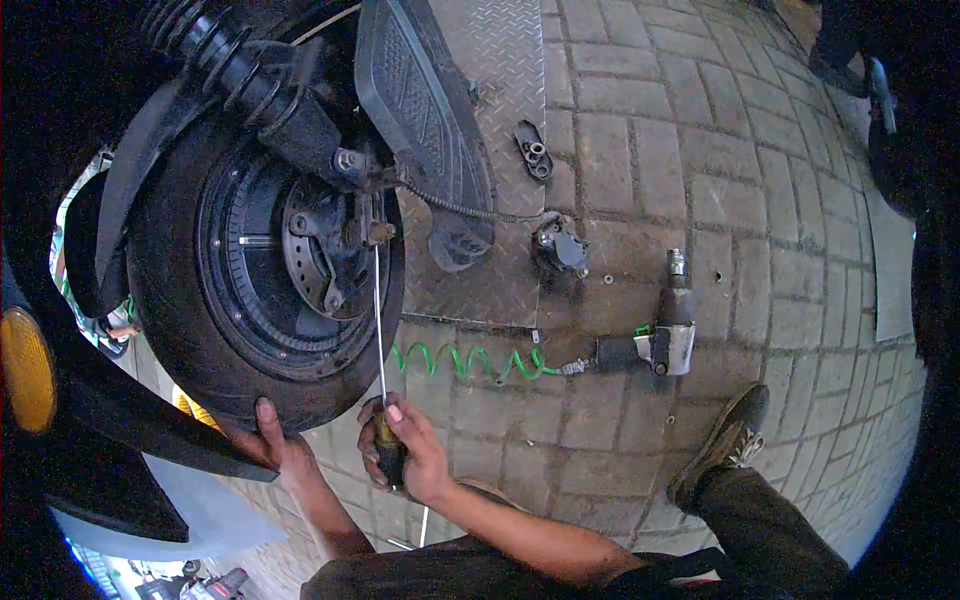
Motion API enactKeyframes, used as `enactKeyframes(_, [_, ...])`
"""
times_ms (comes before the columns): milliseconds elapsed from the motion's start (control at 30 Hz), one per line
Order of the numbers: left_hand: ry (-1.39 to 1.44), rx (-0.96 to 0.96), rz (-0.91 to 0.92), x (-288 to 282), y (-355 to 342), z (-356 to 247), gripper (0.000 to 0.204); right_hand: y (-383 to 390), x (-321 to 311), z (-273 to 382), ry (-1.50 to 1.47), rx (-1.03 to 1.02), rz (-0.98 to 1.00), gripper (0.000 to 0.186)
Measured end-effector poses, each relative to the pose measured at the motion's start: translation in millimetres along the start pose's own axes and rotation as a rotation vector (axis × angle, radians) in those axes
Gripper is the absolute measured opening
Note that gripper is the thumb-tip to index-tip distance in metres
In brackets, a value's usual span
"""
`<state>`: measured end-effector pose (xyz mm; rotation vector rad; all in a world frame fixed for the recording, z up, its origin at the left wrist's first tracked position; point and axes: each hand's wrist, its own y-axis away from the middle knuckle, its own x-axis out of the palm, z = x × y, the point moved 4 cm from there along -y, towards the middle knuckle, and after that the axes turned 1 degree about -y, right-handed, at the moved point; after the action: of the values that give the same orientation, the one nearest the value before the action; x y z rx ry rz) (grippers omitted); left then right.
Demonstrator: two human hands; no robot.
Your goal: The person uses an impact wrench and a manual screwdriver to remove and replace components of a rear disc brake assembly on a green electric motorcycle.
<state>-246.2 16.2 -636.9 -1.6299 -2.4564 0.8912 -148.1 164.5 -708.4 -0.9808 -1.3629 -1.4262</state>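
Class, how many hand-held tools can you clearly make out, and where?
2. A screwdriver is in the right hand, its shaft crossing in front of the tyre; an air wrench lies on the paving. Others may be hidden in the dark edges.

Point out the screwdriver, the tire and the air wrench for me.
Screwdriver (381, 360): head view, on its metal shaft.
Tire (168, 275): head view, on its black sidewall.
Air wrench (678, 347): head view, on its silver body.
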Motion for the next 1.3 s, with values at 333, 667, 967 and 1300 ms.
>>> enactKeyframes(333, [0.031, 0.063, 0.076, -1.6, -5.0, 7.2, 0.072, -32.4, 9.3, -6.9, 0.449, -0.135, -0.297, 0.038])
enactKeyframes(667, [-0.003, 0.006, -0.012, 7.2, 5.3, 1.7, 0.088, -21.9, 8.1, 31.8, 0.819, -0.06, -0.379, 0.043])
enactKeyframes(967, [-0.017, 0.011, -0.007, -1.8, 8.6, 12.7, 0.092, -11.9, -2.5, 70.4, 1.116, 0.066, -0.296, 0.041])
enactKeyframes(1300, [0.019, -0.081, -0.041, 5.6, 15.9, 4.6, 0.092, -2.0, -25.6, 178.0, 1.268, -0.031, -0.314, 0.045])
